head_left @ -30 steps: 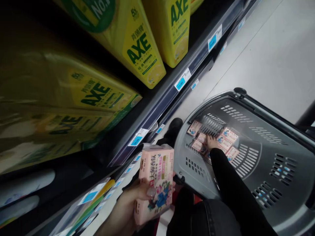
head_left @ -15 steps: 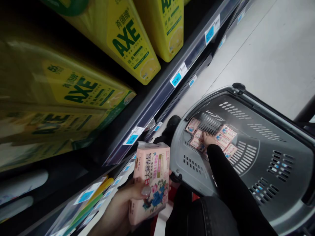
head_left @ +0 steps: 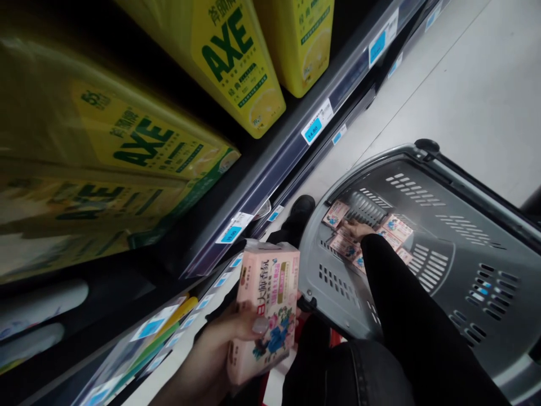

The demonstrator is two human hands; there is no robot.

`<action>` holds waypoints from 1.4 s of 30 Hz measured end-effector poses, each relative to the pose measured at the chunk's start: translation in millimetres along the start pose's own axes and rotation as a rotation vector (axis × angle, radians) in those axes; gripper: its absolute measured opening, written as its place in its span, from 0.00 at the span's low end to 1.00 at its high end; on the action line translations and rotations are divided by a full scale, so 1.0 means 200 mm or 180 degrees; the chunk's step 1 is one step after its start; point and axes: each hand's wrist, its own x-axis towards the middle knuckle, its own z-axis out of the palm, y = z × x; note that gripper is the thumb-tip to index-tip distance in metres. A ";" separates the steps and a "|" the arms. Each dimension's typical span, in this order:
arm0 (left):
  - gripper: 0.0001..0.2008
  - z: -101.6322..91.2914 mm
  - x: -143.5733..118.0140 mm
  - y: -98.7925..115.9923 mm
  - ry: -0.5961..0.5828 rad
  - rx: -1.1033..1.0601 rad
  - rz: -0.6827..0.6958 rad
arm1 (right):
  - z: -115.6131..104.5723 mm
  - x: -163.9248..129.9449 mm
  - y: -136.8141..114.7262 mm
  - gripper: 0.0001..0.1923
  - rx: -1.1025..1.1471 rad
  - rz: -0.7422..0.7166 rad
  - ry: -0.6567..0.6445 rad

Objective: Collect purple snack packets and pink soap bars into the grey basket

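Note:
My left hand point(head_left: 220, 349) holds a stack of pink soap packs point(head_left: 265, 307) with flower print, upright, low in the picture beside the shelf edge. My right hand point(head_left: 356, 229), in a black sleeve, reaches down into the grey shopping basket point(head_left: 465, 248) and rests on the pink packs point(head_left: 344, 246) lying flat on its bottom. Whether its fingers grip one of them I cannot make out. Several more of the same packs point(head_left: 397, 228) lie around that hand.
Yellow AXE bottles point(head_left: 236, 62) fill the shelf at upper left, above a rail with blue-and-white price tags point(head_left: 315, 128). Lower shelves run along the left. A black shoe point(head_left: 301, 210) stands between shelf and basket. Pale floor point(head_left: 477, 84) lies at upper right.
My right hand has slid a little to the left over the packs in the basket. The left hand keeps its stack steady; the view has shifted slightly.

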 end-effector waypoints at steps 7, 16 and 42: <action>0.21 0.02 0.00 -0.02 0.0172 0.0039 0.0099 | -0.01 -0.03 0.05 0.26 -0.0109 -0.0124 -0.0217; 0.30 0.02 0.01 -0.01 0.0287 0.0135 0.0066 | 0.00 -0.09 -0.01 0.25 -0.0016 0.0146 -0.0070; 0.21 -0.04 0.02 -0.03 0.0126 0.0063 0.0002 | -0.09 0.19 -0.30 0.60 0.0154 0.0988 0.1079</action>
